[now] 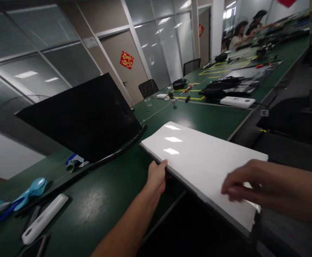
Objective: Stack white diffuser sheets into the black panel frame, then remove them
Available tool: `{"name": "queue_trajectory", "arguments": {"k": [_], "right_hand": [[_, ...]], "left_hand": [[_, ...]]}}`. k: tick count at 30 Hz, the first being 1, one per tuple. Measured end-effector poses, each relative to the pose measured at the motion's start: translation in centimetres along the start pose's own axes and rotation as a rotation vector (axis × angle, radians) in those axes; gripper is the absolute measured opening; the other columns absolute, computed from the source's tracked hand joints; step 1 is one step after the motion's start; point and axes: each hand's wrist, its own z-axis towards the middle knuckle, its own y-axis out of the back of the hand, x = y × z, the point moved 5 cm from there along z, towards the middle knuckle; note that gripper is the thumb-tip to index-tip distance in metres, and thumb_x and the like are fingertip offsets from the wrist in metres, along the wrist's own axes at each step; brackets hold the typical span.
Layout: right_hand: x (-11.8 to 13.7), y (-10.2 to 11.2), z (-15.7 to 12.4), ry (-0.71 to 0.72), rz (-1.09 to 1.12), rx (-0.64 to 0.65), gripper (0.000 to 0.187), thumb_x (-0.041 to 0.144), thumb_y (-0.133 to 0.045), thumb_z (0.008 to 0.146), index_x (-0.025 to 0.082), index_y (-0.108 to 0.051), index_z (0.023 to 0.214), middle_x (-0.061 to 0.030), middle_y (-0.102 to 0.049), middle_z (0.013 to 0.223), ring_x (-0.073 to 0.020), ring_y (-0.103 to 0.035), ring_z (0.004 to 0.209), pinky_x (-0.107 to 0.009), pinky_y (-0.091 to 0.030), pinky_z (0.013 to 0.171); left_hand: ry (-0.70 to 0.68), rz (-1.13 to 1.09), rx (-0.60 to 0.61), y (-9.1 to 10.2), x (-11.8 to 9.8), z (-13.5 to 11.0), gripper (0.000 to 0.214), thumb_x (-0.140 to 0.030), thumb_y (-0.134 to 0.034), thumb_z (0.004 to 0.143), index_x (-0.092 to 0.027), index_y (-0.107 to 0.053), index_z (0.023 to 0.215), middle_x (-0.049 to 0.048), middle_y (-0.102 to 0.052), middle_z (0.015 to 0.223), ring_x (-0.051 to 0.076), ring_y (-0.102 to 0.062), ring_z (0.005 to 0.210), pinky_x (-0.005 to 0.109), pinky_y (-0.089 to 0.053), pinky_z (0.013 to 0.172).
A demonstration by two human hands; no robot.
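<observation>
A large glossy white panel (198, 157) lies tilted over the front edge of the green table (97, 207). My left hand (157, 176) grips its near left edge, thumb on top and fingers under it. My right hand (244, 184) hovers over the panel's near right part, fingers bent loosely downward and blurred by motion; whether they touch the panel is unclear. A big black panel (83, 117) leans tilted on the table to the left, with a curved black strip (123, 148) along its lower edge.
At the left lie a blue tool (28, 192), a white bar (44, 217) and a dark phone (34, 248). Farther along the table sit a white box (237, 101), a dismantled screen (241, 80), tools and office chairs (148, 87). People (238, 34) work at the far end.
</observation>
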Motion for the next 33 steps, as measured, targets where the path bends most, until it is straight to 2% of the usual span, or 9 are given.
{"name": "queue_trajectory", "arguments": {"k": [3,6,8,12,17,22,25,28,33], "right_hand": [[1.7,2.0,5.5,0.218,-0.133,-0.104,0.047,0.059,-0.039,0.114,0.037,-0.066,0.146,-0.0021,-0.058,0.15,-0.0295,-0.055,0.138,-0.051,-0.051,0.12],[-0.1,0.4,9.6,0.212,-0.286,-0.06,0.057,0.061,-0.032,0.114,0.04,-0.038,0.167,0.0009,-0.023,0.173,-0.0404,-0.019,0.159,-0.077,-0.028,0.125],[-2.1,-1.0,11.3,0.148,-0.329,0.02,0.06,0.063,-0.026,0.114,0.043,-0.025,0.171,0.0029,-0.012,0.175,-0.0436,-0.008,0.16,-0.086,-0.019,0.122],[-5.2,-1.7,13.0,0.096,-0.352,0.074,0.056,0.061,-0.018,0.115,0.048,-0.022,0.17,0.0054,-0.011,0.174,-0.0429,-0.006,0.16,-0.089,-0.012,0.12],[-7.0,-0.6,14.9,0.056,-0.38,0.073,0.056,0.058,-0.015,0.115,0.049,-0.019,0.17,0.0061,-0.008,0.175,-0.0419,-0.001,0.16,-0.089,-0.009,0.119],[-9.4,0.7,17.0,0.048,-0.379,0.067,0.056,0.055,-0.017,0.115,0.047,-0.02,0.17,0.0045,-0.014,0.174,-0.0413,-0.006,0.16,-0.088,-0.009,0.12],[-12.1,2.2,18.2,0.02,-0.382,0.034,0.056,0.052,-0.016,0.114,0.046,-0.022,0.17,0.0045,-0.015,0.174,-0.0401,-0.007,0.161,-0.086,-0.011,0.122],[-15.1,3.9,19.0,-0.002,-0.378,0.03,0.058,0.048,-0.013,0.114,0.043,-0.029,0.169,0.0033,-0.017,0.174,-0.0391,-0.008,0.16,-0.086,-0.013,0.122],[-18.7,5.2,19.1,0.024,-0.368,0.049,0.057,0.044,-0.016,0.114,0.043,-0.035,0.167,0.003,-0.024,0.172,-0.0348,-0.013,0.16,-0.081,-0.012,0.125]], "left_hand": [[-0.021,0.039,-0.027,-3.2,-0.9,3.6,0.039,-0.039,-0.071,0.103,-0.018,-0.065,0.134,0.0103,-0.069,0.132,0.025,-0.071,0.11,0.045,-0.064,0.092],[-0.04,0.07,-0.044,-5.6,-1.3,6.3,0.041,-0.04,-0.071,0.102,-0.018,-0.065,0.136,0.0113,-0.067,0.137,0.027,-0.07,0.116,0.049,-0.062,0.097],[-0.032,0.089,-0.049,-6.8,-1.3,7.5,0.041,-0.04,-0.071,0.102,-0.018,-0.065,0.136,0.0115,-0.067,0.137,0.027,-0.07,0.116,0.049,-0.062,0.097],[-0.003,0.086,-0.052,-8.2,-1.1,9.2,0.041,-0.04,-0.071,0.102,-0.018,-0.065,0.136,0.0118,-0.067,0.137,0.027,-0.07,0.116,0.049,-0.062,0.097],[0.064,0.022,-0.028,-8.9,-1.7,11.2,0.042,-0.041,-0.071,0.102,-0.018,-0.064,0.137,0.0118,-0.067,0.137,0.027,-0.07,0.116,0.049,-0.062,0.098],[0.162,0.002,0.023,-9.2,-2.6,12.9,0.042,-0.041,-0.071,0.103,-0.019,-0.064,0.138,0.0116,-0.066,0.138,0.027,-0.07,0.117,0.05,-0.062,0.098],[0.186,-0.008,0.056,-8.6,-3.3,12.3,0.042,-0.041,-0.071,0.103,-0.019,-0.064,0.138,0.0116,-0.066,0.138,0.027,-0.07,0.116,0.049,-0.062,0.097],[0.198,-0.041,0.077,-6.7,-3.8,9.8,0.038,-0.039,-0.071,0.103,-0.018,-0.065,0.134,0.0103,-0.069,0.13,0.024,-0.072,0.108,0.045,-0.064,0.091],[0.181,-0.127,0.024,0.3,-4.0,2.5,0.031,-0.022,-0.082,0.088,-0.019,-0.064,0.113,0.0071,-0.079,0.103,0.02,-0.077,0.079,0.033,-0.064,0.069]]}}
